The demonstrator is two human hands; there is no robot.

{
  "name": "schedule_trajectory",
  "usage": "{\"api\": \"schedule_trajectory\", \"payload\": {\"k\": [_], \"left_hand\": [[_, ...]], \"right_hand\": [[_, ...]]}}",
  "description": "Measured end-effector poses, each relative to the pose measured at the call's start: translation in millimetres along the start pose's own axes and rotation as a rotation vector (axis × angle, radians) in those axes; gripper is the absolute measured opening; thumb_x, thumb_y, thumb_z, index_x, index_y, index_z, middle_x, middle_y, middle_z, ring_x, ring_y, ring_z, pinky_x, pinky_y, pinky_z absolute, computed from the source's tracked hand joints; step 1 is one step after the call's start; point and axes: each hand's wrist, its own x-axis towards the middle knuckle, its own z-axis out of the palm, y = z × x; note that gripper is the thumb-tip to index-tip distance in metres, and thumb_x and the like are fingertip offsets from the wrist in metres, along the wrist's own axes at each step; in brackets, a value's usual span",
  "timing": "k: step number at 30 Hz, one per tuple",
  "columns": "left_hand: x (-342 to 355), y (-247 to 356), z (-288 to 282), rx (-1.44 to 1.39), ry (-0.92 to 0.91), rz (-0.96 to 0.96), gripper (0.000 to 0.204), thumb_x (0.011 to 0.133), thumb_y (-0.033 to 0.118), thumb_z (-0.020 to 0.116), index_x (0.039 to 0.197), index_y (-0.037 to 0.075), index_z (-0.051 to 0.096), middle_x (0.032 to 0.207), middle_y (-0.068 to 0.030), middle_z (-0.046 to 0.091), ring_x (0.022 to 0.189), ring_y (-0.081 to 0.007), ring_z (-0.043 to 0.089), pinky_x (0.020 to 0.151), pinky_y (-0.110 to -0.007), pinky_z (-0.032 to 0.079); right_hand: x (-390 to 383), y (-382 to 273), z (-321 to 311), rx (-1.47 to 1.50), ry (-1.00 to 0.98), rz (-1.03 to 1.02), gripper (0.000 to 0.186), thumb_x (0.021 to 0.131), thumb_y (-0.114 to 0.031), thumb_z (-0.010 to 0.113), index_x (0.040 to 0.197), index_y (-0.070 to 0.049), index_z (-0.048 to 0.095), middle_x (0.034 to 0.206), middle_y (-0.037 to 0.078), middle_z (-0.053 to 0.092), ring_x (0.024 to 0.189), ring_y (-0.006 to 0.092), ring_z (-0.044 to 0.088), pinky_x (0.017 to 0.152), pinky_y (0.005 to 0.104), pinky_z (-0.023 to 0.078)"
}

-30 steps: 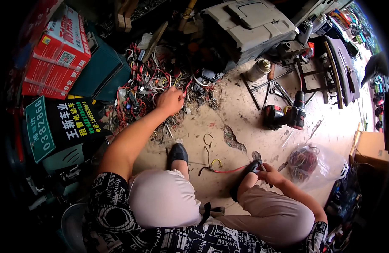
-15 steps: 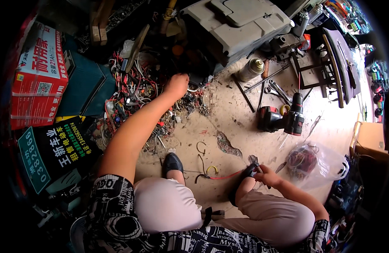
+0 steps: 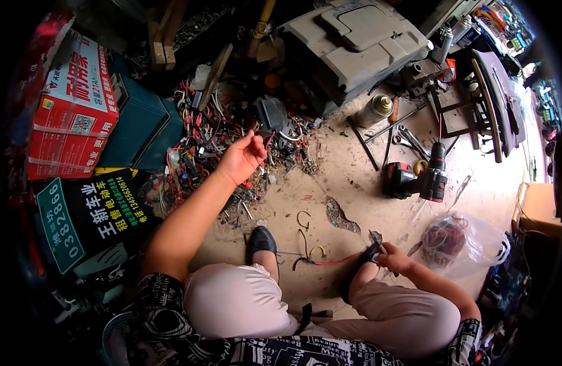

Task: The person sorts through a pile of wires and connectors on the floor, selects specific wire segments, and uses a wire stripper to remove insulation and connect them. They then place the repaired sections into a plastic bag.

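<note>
While the left hand [image 3: 243, 160] sits over the wire scrap pile [image 3: 215, 135], its fingers are half curled, palm partly turned up. Can't tell if anything is pinched in it, or if it touches the scrap. Pile = red, white and black wire offcuts plus connectors, spread on the floor ahead and to the left. Black plastic housing [image 3: 270, 113] lies on the pile, just beyond the left fingertips.

Right hand [image 3: 395, 259] is down by the right shoe [image 3: 358, 261], fingers wrapped around a slim dark tool [image 3: 383, 249]. Grip looks firm; tool type too small to make out.

Between the feet: red wire [image 3: 336, 263] running toward the right shoe, yellow wire [image 3: 317, 250] in a small curve next to it, dark wire [image 3: 304, 226] bent into a hook at its far end. All three on the floor, not in hand.

Right side: cordless drill [image 3: 435, 177] standing near a pair of wrenches [image 3: 412, 140], spray can [image 3: 375, 111] upright behind them. Clear plastic bag [image 3: 476, 241] with a wire bundle [image 3: 444, 239] inside, near the right forearm.

Left side: red carton [image 3: 73, 122] against a dark green case [image 3: 137, 125], green plate [image 3: 61, 226] in front of the carton. Big pale box [image 3: 360, 49] at the back, past the pile.
</note>
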Motion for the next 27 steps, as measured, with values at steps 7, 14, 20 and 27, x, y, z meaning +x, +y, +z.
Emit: {"api": "schedule_trajectory", "payload": {"k": [7,14,20,27], "left_hand": [[-35,1,-7,-0.513,-0.281,-0.178,0.017,0.094,0.007,0.044,0.077,0.007,0.045,0.076,-0.0008,0.045,0.069,-0.0122,0.047,0.070,-0.027,0.044],[0,25,-27,-0.060,0.173,0.176,0.017,0.098,0.019,0.053,0.087,0.006,0.052,0.078,-0.0017,0.051,0.073,-0.0148,0.053,0.074,-0.032,0.051],[47,89,138,0.407,-0.403,0.465,0.057,0.099,0.021,0.052,0.147,0.016,0.021,0.131,-0.0181,0.053,0.112,-0.0286,0.058,0.099,-0.042,0.047],[146,36,45,1.722,-0.057,0.352,0.036,0.086,0.017,0.063,0.121,0.009,0.057,0.111,-0.0132,0.063,0.097,-0.0259,0.063,0.082,-0.037,0.051]], "right_hand": [[1,3,2,0.019,0.021,-0.007,0.030,0.084,-0.018,0.062,0.110,-0.004,0.057,0.090,0.005,0.060,0.080,0.0141,0.060,0.073,0.0291,0.050],[10,20,0,0.018,0.031,-0.023,0.031,0.084,-0.017,0.065,0.111,-0.004,0.058,0.087,0.006,0.061,0.076,0.0135,0.060,0.070,0.0281,0.050],[-5,9,2,0.010,0.049,-0.006,0.027,0.085,-0.018,0.064,0.108,-0.005,0.057,0.084,0.005,0.061,0.072,0.0122,0.056,0.061,0.0272,0.045],[10,-7,0,-0.048,0.008,-0.029,0.028,0.086,-0.020,0.062,0.110,-0.005,0.057,0.083,0.004,0.061,0.074,0.0114,0.055,0.063,0.0269,0.044]]}}
